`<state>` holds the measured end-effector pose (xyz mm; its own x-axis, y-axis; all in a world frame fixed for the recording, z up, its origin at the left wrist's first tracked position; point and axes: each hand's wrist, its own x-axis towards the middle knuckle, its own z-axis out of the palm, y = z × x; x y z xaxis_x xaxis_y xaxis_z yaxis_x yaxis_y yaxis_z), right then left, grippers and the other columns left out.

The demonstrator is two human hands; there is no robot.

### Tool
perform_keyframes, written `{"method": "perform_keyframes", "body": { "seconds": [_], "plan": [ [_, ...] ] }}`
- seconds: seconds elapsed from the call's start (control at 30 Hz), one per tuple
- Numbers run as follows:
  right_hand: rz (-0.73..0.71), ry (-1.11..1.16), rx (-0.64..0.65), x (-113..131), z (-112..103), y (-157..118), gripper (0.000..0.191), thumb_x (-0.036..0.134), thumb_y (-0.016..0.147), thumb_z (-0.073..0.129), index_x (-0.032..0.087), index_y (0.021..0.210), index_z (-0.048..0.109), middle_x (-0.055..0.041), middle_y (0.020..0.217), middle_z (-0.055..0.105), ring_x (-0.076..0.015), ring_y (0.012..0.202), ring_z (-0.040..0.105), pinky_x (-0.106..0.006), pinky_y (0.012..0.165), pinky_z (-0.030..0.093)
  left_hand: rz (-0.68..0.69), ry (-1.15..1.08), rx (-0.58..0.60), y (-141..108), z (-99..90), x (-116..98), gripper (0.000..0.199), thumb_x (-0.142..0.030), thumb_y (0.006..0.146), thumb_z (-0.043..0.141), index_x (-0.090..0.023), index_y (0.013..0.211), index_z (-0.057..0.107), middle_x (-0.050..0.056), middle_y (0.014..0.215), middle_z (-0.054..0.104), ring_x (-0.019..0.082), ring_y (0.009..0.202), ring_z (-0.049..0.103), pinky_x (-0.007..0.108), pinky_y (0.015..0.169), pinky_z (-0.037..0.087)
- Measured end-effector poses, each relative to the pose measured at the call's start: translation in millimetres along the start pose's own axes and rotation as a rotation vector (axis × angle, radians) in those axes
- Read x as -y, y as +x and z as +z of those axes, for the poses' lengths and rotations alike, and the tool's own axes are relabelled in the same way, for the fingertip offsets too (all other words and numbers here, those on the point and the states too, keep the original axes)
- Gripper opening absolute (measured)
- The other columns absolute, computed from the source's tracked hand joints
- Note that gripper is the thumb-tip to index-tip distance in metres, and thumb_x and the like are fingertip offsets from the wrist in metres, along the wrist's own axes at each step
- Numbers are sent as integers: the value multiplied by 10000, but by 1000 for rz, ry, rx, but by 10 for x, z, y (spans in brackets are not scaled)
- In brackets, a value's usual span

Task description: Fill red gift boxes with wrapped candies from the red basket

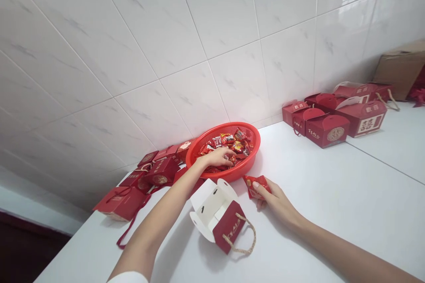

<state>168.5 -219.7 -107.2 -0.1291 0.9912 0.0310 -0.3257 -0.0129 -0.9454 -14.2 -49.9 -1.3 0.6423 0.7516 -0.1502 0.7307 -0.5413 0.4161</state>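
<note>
My left hand (222, 158) reaches into a red plastic basket (246, 169) of wrapped candies (238, 146). Its fingers are curled down among the wrappers, and whatever they grip is hidden. Right of the basket's front edge, my right hand (268, 194) is closed on a red wrapped packet (254, 185). Between my forearms an open gift box (229, 227) stands on the white table, white inside and red outside, its flaps spread and a rope handle hanging at the front. The visible part of its inside shows no candies.
Several red gift boxes (123, 201) sit at the left beside the basket. More closed red boxes (327, 130) stand at the right by the tiled wall, with a brown cardboard carton (396, 70) behind them. The white table (332, 194) has a seam at the right.
</note>
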Motion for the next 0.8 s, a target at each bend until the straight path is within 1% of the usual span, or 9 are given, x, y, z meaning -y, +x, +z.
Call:
{"method": "perform_keyframes", "body": {
  "seconds": [0.13,0.2,0.3,0.37,0.5,0.57,0.63,0.7,0.8],
  "plan": [
    [21,33,-20,24,3,8,502,677,807,643,191,780,520,3,667,607,-123,523,541,-277,519,444,12,21,7,22,36,-37,148,-156,686,720,-172,830,747,45,933,753,228,914,672,290,867,489],
    [47,60,-16,38,3,15,516,689,786,649,184,824,546,-9,670,640,-123,496,548,-272,490,451,9,8,-21,-4,18,-38,102,-194,703,711,-168,801,718,40,880,742,215,861,668,286,822,496],
    [96,76,-14,47,0,34,530,691,762,662,177,848,567,-29,654,674,-125,471,561,-261,460,467,0,-30,-85,-97,-43,-56,168,-304,775,667,-164,867,685,43,893,732,203,833,668,284,776,506],
    [114,84,-21,39,-4,54,538,694,741,678,172,830,582,-37,632,678,-127,460,566,-256,441,480,12,-68,-158,-185,-104,-89,242,-396,814,640,-164,875,673,49,889,726,205,832,665,291,768,507],
    [114,115,-34,9,-12,78,529,689,724,697,174,796,599,-44,602,680,-130,432,568,-254,410,491,82,-99,-278,-362,-262,-152,323,-485,826,629,-166,851,679,43,883,721,207,846,656,296,781,502],
    [120,121,-32,8,-12,70,528,684,716,710,173,792,601,-45,604,683,-128,431,569,-252,409,491,54,-26,-294,-426,-332,-146,294,-457,819,635,-172,858,696,35,901,732,208,858,660,297,797,504],
    [131,118,-22,19,-8,48,532,684,709,718,171,789,600,-46,612,686,-124,435,567,-249,415,489,-29,83,-293,-464,-374,-110,214,-377,791,659,-183,860,720,31,933,750,218,884,671,304,821,510],
    [138,116,-7,32,-1,23,532,684,719,713,170,789,594,-49,628,693,-121,442,567,-249,427,487,-99,164,-285,-474,-378,-65,160,-271,753,673,-190,873,740,38,983,762,234,940,681,313,858,511],
    [137,112,14,40,10,-2,527,684,744,697,173,808,587,-54,649,706,-120,450,568,-253,444,487,-112,185,-266,-435,-331,-35,201,-194,745,665,-184,922,759,55,1043,767,240,992,688,307,887,510]
  ]
}}
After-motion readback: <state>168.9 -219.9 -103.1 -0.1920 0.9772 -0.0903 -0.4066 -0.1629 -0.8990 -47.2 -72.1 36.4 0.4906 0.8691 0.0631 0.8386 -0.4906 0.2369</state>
